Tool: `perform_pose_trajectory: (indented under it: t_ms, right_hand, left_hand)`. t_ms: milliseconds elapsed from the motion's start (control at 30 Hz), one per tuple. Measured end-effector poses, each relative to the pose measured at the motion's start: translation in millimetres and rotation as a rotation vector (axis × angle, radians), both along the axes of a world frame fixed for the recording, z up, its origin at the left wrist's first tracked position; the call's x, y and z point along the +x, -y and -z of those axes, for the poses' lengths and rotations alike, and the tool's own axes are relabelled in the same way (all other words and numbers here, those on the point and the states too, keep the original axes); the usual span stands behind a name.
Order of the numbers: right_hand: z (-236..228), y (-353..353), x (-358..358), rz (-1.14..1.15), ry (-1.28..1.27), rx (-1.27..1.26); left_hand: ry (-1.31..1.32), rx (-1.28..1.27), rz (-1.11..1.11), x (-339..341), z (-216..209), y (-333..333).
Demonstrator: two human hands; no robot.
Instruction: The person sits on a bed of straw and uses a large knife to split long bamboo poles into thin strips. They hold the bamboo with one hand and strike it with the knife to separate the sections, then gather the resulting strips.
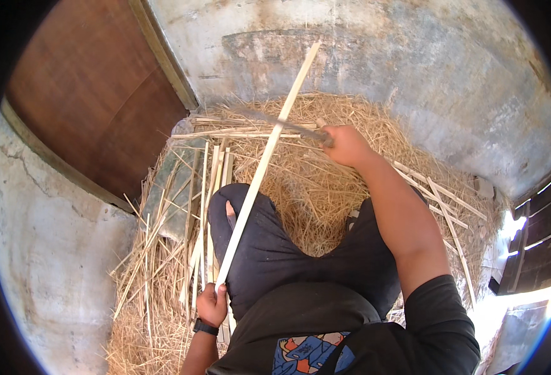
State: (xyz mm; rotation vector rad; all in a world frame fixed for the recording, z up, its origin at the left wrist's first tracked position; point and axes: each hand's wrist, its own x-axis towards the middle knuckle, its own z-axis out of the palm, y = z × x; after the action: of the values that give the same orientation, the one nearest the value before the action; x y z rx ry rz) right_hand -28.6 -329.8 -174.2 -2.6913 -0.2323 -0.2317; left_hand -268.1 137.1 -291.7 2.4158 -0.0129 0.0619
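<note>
straw floor [325, 187], grey concrete walls [413, 69], brown door [94, 94]

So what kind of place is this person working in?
Probably a rough outbuilding or shed used for hand craft work. A bed of straw covers the floor, split cane strips lie scattered on it, and bare, stained plaster walls close in around a brown wooden door.

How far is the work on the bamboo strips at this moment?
Done: thin strips and a heap of shavings lie around the legs. In hand: the left hand grips one long strip, the right hand holds a blade across it. Left: thicker slats lie at the right.
</note>
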Motion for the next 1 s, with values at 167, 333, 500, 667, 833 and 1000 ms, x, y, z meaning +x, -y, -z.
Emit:
perform_pose_trajectory:
  t_ms: [167,333,500,667,833,1000]
  right_hand:
    - [-12,-30,-13,-0.300,-0.033,-0.298]
    - [35,28,13,0.211,0.013,-0.001]
    - [2,-17,-3,-0.169,-0.027,-0.136]
    - [-14,-52,-22,-0.240,-0.008,-0.248]
    - [16,12,9,0.264,0.059,0.133]
    - [-10,-49,-17,-0.240,-0.038,-0.225]
  left_hand:
    - [-0.240,-0.270,0.105,10,14,-23]
    - [-0.421,-0.437,0.017,18,5,-16]
    - [-0.308,-0.418,0.053,7,8,-26]
    - [-0.007,0.054,-0.032,3,-19,-2]
    - [0.084,0.178,-0.009,7,-21,2]
    - [0.032,0.211,-0.028,6,-21,-5]
